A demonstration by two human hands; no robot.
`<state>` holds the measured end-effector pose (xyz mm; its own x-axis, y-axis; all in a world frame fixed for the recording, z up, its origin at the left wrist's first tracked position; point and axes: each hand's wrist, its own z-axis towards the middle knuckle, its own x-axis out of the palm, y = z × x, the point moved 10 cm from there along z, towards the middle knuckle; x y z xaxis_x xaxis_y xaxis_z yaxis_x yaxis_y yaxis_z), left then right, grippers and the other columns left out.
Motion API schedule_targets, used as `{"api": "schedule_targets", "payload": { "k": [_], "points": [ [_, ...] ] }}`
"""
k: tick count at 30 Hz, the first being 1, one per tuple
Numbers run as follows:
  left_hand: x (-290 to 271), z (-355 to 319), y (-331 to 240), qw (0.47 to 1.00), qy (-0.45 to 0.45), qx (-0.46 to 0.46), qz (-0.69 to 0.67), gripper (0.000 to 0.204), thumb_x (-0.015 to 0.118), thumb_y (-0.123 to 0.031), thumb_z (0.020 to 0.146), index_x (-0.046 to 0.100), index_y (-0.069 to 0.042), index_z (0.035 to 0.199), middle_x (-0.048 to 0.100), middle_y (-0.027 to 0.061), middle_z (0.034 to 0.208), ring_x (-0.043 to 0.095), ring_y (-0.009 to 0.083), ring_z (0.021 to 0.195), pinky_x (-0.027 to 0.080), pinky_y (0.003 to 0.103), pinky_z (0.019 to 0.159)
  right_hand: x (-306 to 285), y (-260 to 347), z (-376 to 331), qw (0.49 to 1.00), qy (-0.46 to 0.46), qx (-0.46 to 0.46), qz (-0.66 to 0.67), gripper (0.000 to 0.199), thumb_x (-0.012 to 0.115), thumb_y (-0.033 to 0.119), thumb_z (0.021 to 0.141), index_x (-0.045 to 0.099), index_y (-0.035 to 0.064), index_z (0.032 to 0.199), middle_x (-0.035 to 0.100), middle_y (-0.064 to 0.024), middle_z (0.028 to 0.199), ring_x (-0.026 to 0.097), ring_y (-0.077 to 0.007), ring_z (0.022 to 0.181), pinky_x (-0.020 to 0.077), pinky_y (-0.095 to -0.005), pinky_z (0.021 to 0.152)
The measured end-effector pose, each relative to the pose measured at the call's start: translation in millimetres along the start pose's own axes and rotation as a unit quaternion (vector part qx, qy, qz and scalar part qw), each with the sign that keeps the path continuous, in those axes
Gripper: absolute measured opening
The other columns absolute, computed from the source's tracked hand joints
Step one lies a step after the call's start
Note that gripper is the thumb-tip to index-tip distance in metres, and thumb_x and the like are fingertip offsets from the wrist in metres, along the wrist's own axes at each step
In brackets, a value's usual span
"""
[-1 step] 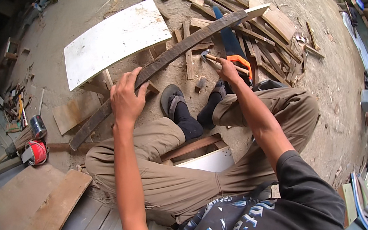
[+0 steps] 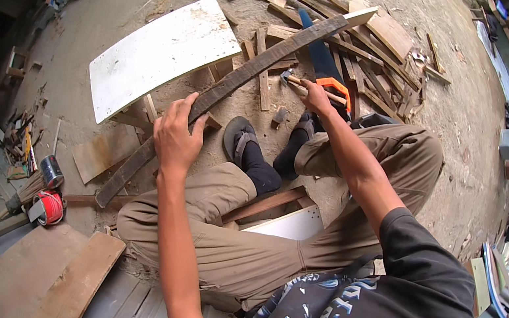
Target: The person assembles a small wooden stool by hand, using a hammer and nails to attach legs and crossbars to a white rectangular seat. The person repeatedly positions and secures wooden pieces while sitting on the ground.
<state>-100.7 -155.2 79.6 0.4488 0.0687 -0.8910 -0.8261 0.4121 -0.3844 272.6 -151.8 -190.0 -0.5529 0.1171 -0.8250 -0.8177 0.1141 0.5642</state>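
My left hand [image 2: 175, 131] is closed round a long dark wooden batten [image 2: 265, 60], which slants from beside my left knee up to the right. The batten passes close in front of a white-topped low wooden stand [image 2: 161, 54]. In my right hand [image 2: 317, 97] is a hammer [image 2: 295, 79], its wooden handle inside my fingers and its small metal head toward the batten. Just beyond that hand lies a handsaw [image 2: 329, 74] with a blue blade and an orange handle. A small wood block [image 2: 279, 117] rests on the ground between my hands, near my feet.
Scrap wood [image 2: 379, 66] is heaped to the right of the saw. At the left are a red spool [image 2: 49, 207], a dark can [image 2: 51, 171] and a broom [image 2: 24, 194]. Wide boards [image 2: 55, 290] lie at lower left. A low wooden frame with a white panel [image 2: 288, 225] sits between my legs.
The view has shifted very slightly. Both hands keep their holds on the batten and the hammer, with no clear movement of either.
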Motion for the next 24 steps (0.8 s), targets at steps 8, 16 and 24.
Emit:
{"api": "schedule_targets", "payload": {
  "k": [8, 16, 24],
  "points": [
    [-3, 1, 0, 1.0, -0.009, -0.018, 0.004, 0.042, 0.072, -0.025, 0.084, 0.063, -0.015, 0.125, 0.066, 0.0077, 0.114, 0.063, 0.0272, 0.106, 0.045, 0.04, 0.09, 37, -18, 31, 0.993, -0.025, -0.034, -0.108, 0.065, 0.061, 0.001, 0.075, 0.046, -0.0018, 0.139, 0.064, -0.0242, 0.118, 0.063, -0.0399, 0.101, 0.0501, -0.0455, 0.089],
    [-6, -5, -2, 0.999, -0.022, -0.031, 0.021, 0.041, 0.073, -0.026, 0.084, 0.064, -0.015, 0.122, 0.067, 0.0064, 0.113, 0.064, 0.0263, 0.105, 0.046, 0.039, 0.091, 50, -1, 30, 0.985, 0.041, -0.06, -0.153, 0.069, 0.05, -0.004, 0.078, 0.037, -0.0023, 0.145, 0.05, -0.0239, 0.141, 0.06, -0.0402, 0.108, 0.0493, -0.0427, 0.091],
    [-7, -7, -2, 0.998, -0.051, -0.016, 0.017, 0.045, 0.071, -0.036, 0.086, 0.063, -0.015, 0.125, 0.067, 0.0077, 0.114, 0.064, 0.0252, 0.106, 0.046, 0.04, 0.093, -58, 72, -12, 0.996, -0.006, 0.086, 0.009, 0.062, 0.061, 0.007, 0.077, 0.049, 0.0015, 0.138, 0.066, -0.0282, 0.096, 0.066, -0.0431, 0.091, 0.0513, -0.0474, 0.078]
  ]
}}
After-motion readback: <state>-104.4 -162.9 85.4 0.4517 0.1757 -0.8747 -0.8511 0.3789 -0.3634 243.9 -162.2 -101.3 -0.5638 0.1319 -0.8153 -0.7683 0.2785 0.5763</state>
